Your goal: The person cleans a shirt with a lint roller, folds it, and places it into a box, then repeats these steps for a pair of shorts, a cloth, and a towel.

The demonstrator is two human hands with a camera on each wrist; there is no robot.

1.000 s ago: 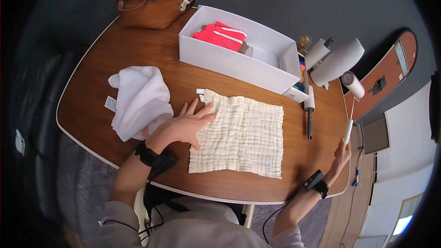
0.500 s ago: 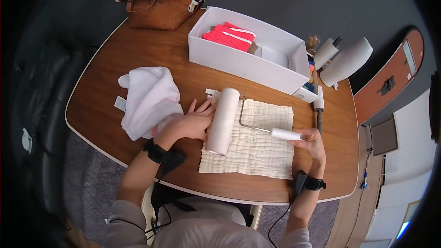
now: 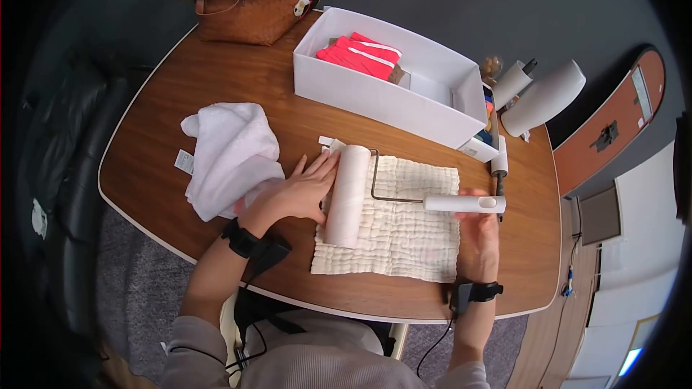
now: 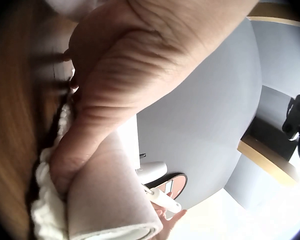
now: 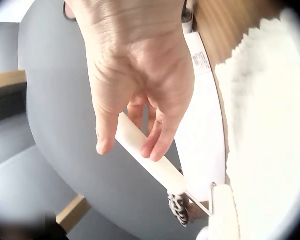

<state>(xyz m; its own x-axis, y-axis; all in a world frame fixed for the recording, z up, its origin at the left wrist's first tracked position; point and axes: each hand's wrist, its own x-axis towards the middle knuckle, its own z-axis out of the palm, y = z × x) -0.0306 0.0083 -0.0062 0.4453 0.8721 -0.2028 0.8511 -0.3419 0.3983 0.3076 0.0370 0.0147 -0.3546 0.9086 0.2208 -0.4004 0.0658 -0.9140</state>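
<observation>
A cream crinkled cloth lies spread on the table. My left hand rests on its left edge, fingers spread. A large white lint roller lies across the cloth's left part, right beside that hand; in the left wrist view the roller is next to the thumb. The roller's white handle points right, over the cloth's right edge. My right hand holds it loosely; in the right wrist view the fingertips curl over the handle while the thumb stands off it.
A white towel lies left of the cloth. Behind stands a white box with red clothing. A smaller roller and white cylinders stand right of the box; a brown bag is back left.
The right hand has brought the lint roller from the far right onto the cloth's left part. Its grip on the handle has loosened since half a second ago. The left hand stays on the cloth.
</observation>
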